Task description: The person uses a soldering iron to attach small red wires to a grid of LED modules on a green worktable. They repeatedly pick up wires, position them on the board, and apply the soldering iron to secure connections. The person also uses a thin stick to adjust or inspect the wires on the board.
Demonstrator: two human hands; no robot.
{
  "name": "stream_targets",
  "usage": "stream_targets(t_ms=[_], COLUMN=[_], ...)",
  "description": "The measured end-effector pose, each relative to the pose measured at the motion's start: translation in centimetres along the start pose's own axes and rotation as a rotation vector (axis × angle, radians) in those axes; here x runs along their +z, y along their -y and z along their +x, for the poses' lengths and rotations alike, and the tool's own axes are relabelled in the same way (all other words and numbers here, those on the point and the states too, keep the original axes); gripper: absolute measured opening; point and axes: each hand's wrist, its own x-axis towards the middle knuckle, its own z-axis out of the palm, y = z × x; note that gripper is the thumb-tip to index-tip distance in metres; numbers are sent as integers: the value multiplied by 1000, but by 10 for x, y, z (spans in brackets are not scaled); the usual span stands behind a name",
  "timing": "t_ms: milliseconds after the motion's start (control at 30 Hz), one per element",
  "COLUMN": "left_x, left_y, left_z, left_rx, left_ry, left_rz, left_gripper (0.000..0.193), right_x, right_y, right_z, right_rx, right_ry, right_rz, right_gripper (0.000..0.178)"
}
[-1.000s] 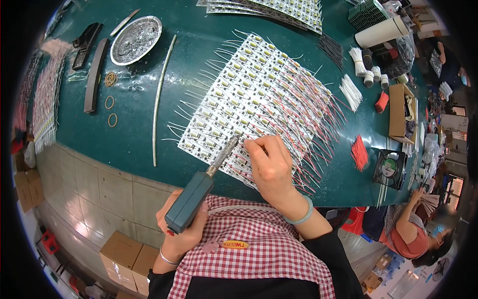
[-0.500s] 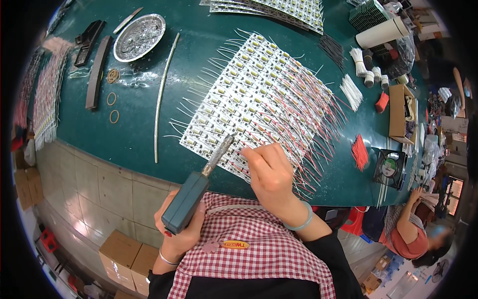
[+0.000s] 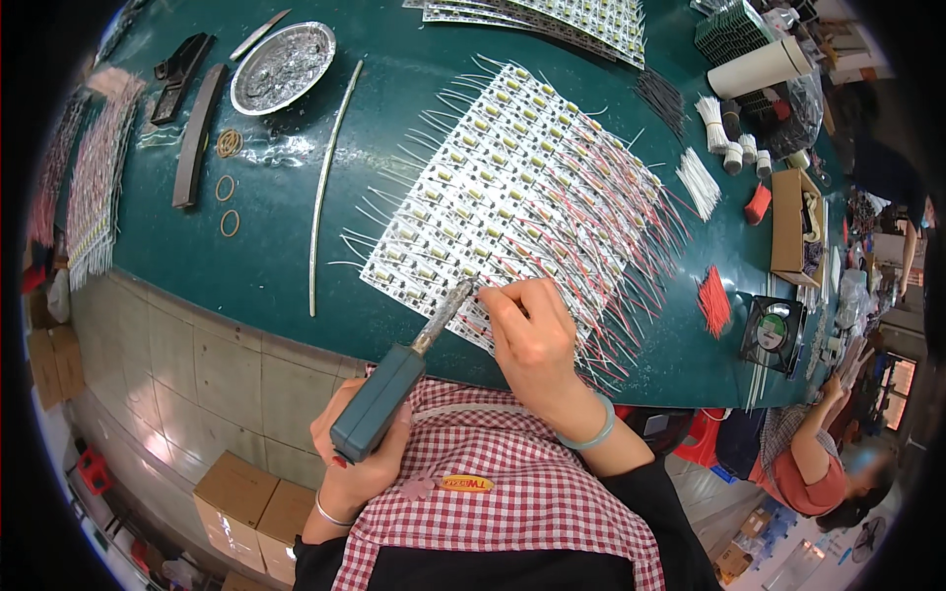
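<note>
My left hand (image 3: 357, 443) is wrapped round a dark green soldering iron (image 3: 377, 404), its tip at the lower part of the white circuit-board panel (image 3: 443, 212), mid-frame on the green surface (image 3: 266, 266). My right hand (image 3: 534, 340) is curled beside the tip, thumb and forefinger close together; I cannot tell whether they pinch a wire.

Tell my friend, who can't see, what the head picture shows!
A person's left grip holds a green soldering iron, its tip by the right grip, over a circuit board sheet with red and white wires on a green table.
</note>
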Motion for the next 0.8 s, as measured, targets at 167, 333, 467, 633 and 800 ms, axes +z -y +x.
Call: stream_targets(t_ms=[167, 333, 467, 633, 800], left_x=[2, 4, 3, -2, -3], left_y=[-2, -1, -2, 3, 1], left_z=[2, 4, 3, -2, -4], left_rx=[-3, 58, 52, 80, 47], left_ry=[-22, -47, -28, -23, -41], left_rz=[-4, 34, 48, 43, 32], left_gripper=[19, 17, 17, 21, 23], right_x=[2, 1, 1, 1, 1], right_y=[0, 1, 1, 1, 1], right_z=[0, 1, 1, 1, 0], right_rx=[-1, 7, 10, 9, 4], right_ry=[-7, 5, 7, 12, -2], right_rz=[-9, -11, -13, -14, -20], right_gripper=[28, 29, 29, 29, 28])
